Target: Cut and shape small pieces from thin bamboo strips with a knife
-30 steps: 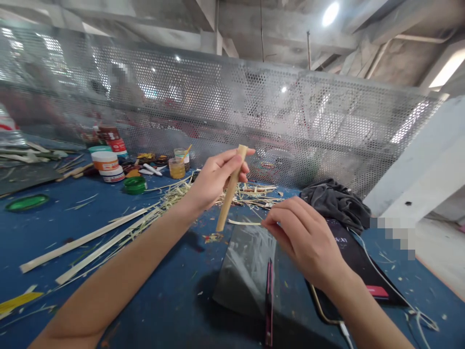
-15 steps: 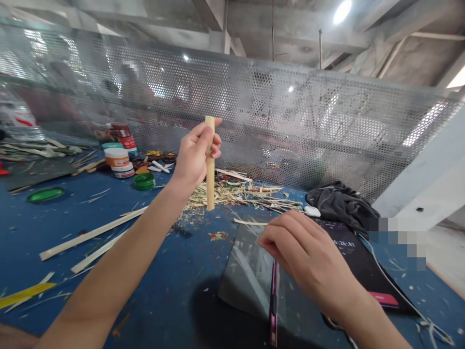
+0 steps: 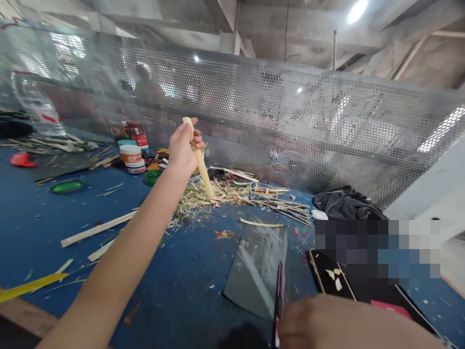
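My left hand (image 3: 184, 148) is closed around a pale strip that looks like bamboo (image 3: 204, 174). The strip leans, with its upper end poking out above my thumb. Its lower end overlaps the heap of shavings (image 3: 192, 201); I cannot tell whether it touches. My right hand (image 3: 323, 320) is at the lower right, smeared by motion, its fingers not clear. It is beside a slim pink and black tool (image 3: 279, 291), whose near end it partly covers. Under that tool lies a dark grey sheet (image 3: 247, 276), with a thin curved sliver (image 3: 261, 224) across its far edge.
A phone (image 3: 330, 274) with pale chips on it lies at the right, near a dark cloth (image 3: 348, 203). Paint jars (image 3: 131, 154), a green lid (image 3: 66, 186) and loose strips (image 3: 98, 228) are on the left. A perforated metal screen (image 3: 247, 116) stands behind.
My left hand has shifted left in view and the strip has gone from upright to leaning. My right hand has come down toward the lower edge, uncovering the sliver and the phone.
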Motion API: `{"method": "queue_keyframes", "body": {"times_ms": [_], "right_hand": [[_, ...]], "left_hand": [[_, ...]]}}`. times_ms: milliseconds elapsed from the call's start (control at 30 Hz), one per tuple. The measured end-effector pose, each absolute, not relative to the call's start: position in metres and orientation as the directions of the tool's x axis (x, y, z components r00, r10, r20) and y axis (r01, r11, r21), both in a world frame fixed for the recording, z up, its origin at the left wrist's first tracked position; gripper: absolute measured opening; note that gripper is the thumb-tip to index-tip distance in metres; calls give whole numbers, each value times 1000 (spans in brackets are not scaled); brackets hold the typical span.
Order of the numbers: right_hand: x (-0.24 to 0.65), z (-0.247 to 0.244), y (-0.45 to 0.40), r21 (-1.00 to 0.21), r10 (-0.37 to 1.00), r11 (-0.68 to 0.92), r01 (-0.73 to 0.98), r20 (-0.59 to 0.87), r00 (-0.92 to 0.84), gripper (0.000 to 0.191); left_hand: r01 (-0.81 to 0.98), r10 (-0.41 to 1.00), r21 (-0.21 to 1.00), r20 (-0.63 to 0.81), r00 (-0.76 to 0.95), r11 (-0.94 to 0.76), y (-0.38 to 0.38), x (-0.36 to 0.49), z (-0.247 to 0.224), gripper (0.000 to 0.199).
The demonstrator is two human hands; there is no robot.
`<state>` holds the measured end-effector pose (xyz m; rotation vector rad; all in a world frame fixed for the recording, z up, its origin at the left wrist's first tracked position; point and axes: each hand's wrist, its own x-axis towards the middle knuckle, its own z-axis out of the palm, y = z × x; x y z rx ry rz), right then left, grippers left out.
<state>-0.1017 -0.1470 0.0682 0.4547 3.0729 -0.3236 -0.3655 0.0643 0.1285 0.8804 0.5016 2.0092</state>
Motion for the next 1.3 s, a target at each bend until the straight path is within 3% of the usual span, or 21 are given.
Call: {"method": "queue_keyframes", "body": {"times_ms": [67,100,133,167,233,267,333,433,500,600,700,867,1133,1300], "right_hand": [[-88,73,-124,-351,440,827,439,-83,-894,11],[-82,74,-109,-334,621,733,593,-31,-783,11],[-76,73,-93,-257,848,530,808,179,-499,11],[-70,70,-78,-231,902,388,892,294,-317,17],[-61,59,-57,-214,906,204,955,410,-102,50],[-57,54,-51,-200,906,173,964,417,-76,65],[-56,46,-51,-188,920,228,955,362,-148,79],[-66,45,-64,-276,893,450,850,166,-419,59],[-78,48,-72,-434,862,484,760,88,-499,47],[-98,50,-75,-752,879,364,549,81,-470,45],[-113,49,-75,-929,884,268,254,132,-449,39],[-122,46,-76,-988,893,154,28,127,-432,20],[-100,49,-60,-923,947,279,264,219,-234,22],[-34,57,-42,-937,984,153,314,116,-135,35]], "left_hand": [[-561,858,650,404,-317,-513,60,-358,127,29],[-566,869,661,409,-278,-492,58,-353,127,28],[-572,881,674,411,-235,-467,55,-348,126,28],[-579,891,686,410,-193,-441,52,-343,125,27],[-592,910,709,400,-110,-383,47,-335,124,26],[-596,918,720,391,-73,-354,44,-331,123,25],[-603,930,738,368,-15,-302,38,-323,122,25],[-619,942,757,325,80,-208,26,-308,121,28],[-647,943,754,289,165,-118,15,-297,120,30],[-672,924,740,270,270,-20,-2,-280,116,20],[-641,914,767,288,285,-42,-13,-270,111,8],[-549,917,822,325,232,-152,-12,-271,103,8],[-412,895,831,439,74,-374,1,-281,104,20],[-422,876,774,465,-128,-472,6,-291,113,8]]}}
